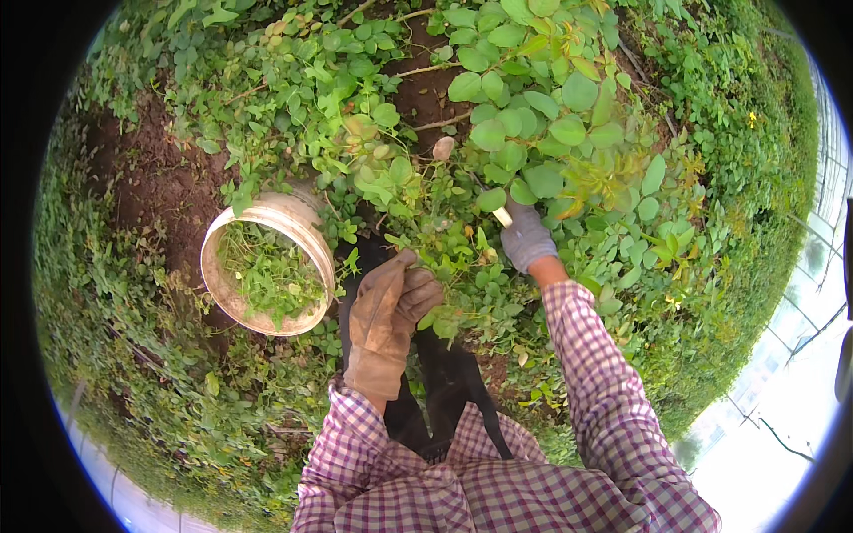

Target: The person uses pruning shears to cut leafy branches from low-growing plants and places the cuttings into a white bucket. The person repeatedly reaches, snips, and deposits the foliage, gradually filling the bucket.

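Note:
My left hand (394, 313), in a brown work glove, is curled with thumb and fingers drawn together beside low leafy stems (460, 253). No held stem can be made out in it. My right hand (526, 236) wears a grey glove and grips a hand tool by its pale handle (502, 216). The tool's thin dark metal part runs up into the foliage, and leaves hide its end. Left of my left hand, a dirty white plastic bucket (268, 206) leans with its mouth towards me. Pulled green weeds (273, 280) lie inside it.
Broad-leaved shrub branches (526, 120) hang over and around my right hand. A light brown stone or clod (443, 148) sits among the stems ahead. Bare reddish soil (173, 186) shows beyond the bucket. Dense greenery (726, 200) rises at the right.

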Motion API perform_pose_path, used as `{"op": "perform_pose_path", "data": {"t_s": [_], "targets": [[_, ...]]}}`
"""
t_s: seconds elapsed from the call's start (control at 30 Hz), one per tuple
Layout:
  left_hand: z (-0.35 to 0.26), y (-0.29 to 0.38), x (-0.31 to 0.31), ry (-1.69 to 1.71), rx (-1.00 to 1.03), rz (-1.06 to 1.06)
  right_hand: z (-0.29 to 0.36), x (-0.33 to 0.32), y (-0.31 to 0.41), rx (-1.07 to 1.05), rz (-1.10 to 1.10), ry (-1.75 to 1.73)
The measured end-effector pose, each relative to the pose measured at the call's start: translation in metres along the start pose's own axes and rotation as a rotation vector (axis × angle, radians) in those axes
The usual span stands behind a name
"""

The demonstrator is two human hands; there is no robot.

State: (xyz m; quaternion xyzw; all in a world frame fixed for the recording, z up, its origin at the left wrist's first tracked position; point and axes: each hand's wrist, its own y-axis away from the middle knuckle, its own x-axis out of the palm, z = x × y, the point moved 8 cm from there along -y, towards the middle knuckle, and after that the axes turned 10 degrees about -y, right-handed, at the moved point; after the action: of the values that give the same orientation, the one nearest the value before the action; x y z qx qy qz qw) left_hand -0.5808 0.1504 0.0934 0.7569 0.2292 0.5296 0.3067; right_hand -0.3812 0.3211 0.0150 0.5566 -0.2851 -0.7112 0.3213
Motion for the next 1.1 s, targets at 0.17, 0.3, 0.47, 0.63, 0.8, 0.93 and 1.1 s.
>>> {"op": "perform_pose_path", "data": {"t_s": [0.17, 0.3, 0.47, 0.63, 0.8, 0.93, 1.1], "targets": [[-0.008, 0.012, -0.012, 0.007, -0.038, -0.014, -0.012, 0.025, -0.028, -0.004, 0.063, -0.119], [-0.02, 0.015, -0.012, 0.036, 0.031, -0.062, -0.036, 0.031, -0.001, 0.182, 0.019, -0.311], [-0.045, -0.004, -0.005, -0.67, 0.264, -0.166, -0.048, 0.024, 0.05, 0.134, -0.093, -0.854], [0.004, -0.084, 0.105, -2.208, 0.48, 0.287, -0.07, 0.027, 0.056, 0.276, -0.06, -1.205], [0.092, -0.168, 0.096, -2.647, 0.442, 0.478, -0.065, 0.025, 0.044, 0.139, 0.032, -1.392], [0.119, -0.188, 0.04, -2.556, 0.344, 0.44, -0.051, 0.014, 0.046, 0.11, 0.034, -1.664], [0.09, -0.156, 0.046, -1.699, 0.038, 0.394, -0.079, 0.019, 0.048, 0.213, 0.007, -1.374]]}}
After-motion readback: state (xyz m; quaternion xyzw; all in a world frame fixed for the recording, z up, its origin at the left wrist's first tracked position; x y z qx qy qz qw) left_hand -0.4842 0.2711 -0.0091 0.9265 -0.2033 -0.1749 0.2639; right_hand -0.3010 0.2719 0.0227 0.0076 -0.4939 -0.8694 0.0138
